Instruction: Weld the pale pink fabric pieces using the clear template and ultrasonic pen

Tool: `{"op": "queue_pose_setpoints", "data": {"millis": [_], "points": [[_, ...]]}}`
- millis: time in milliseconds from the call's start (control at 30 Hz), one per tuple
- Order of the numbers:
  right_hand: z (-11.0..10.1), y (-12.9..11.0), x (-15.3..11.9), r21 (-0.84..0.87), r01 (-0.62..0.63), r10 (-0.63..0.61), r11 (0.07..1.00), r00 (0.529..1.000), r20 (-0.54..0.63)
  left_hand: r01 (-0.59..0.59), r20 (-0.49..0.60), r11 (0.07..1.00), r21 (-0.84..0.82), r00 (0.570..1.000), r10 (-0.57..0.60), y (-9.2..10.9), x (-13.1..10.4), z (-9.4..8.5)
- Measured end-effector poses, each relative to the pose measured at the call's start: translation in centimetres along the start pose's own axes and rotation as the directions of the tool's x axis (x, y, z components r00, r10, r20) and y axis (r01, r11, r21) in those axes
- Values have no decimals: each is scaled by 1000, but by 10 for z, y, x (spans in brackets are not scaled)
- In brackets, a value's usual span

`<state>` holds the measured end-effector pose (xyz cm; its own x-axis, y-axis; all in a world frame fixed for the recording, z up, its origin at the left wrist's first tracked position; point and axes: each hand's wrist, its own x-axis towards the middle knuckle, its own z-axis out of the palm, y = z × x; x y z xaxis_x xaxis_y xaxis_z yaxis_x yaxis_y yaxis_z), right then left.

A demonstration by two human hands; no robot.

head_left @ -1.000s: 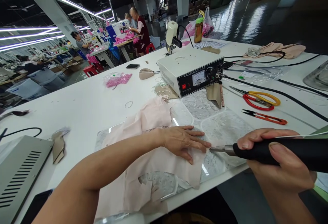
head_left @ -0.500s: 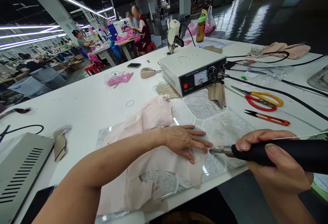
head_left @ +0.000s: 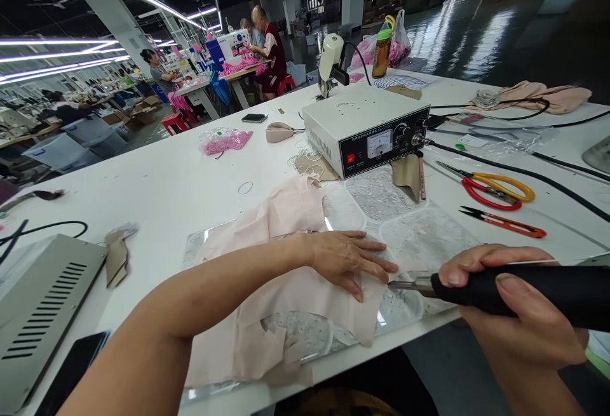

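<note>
My left hand (head_left: 350, 260) lies flat with fingers spread on a piece of pale pink fabric (head_left: 305, 295), pressing it on a clear plate (head_left: 424, 232) at the table's front. In my right hand (head_left: 517, 305) is a black-handled tool with a slim metal tip, an ultrasonic cutter by its look (head_left: 495, 286). Its tip meets the fabric's right edge, close beside my left fingertips. Behind the plate stands a control box (head_left: 376, 127) with a dial, knobs and a lit red switch; a black cable runs from it to the right.
Yellow-and-red handled scissors (head_left: 495, 187) and orange thread snips (head_left: 505, 221) lie right of the plate. A second grey box (head_left: 47, 314) and a phone (head_left: 74, 371) occupy the left side. A bag of pink bits (head_left: 226, 141), a bottle (head_left: 382, 53) and more fabric (head_left: 548, 97) sit farther back.
The view has shifted slightly, so most things sit a little farther right. Both hands, the cutter and the fabric keep nearly the same places relative to one another.
</note>
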<state>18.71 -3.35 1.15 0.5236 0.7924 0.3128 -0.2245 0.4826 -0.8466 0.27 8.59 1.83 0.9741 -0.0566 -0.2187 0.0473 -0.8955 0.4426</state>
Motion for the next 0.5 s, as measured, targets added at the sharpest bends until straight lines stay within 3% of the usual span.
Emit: {"op": "queue_pose_setpoints", "data": {"millis": [500], "points": [[4, -3, -1, -38, -3, 6, 999, 997, 80, -26, 32, 998, 49, 999, 25, -1, 0, 0]]}}
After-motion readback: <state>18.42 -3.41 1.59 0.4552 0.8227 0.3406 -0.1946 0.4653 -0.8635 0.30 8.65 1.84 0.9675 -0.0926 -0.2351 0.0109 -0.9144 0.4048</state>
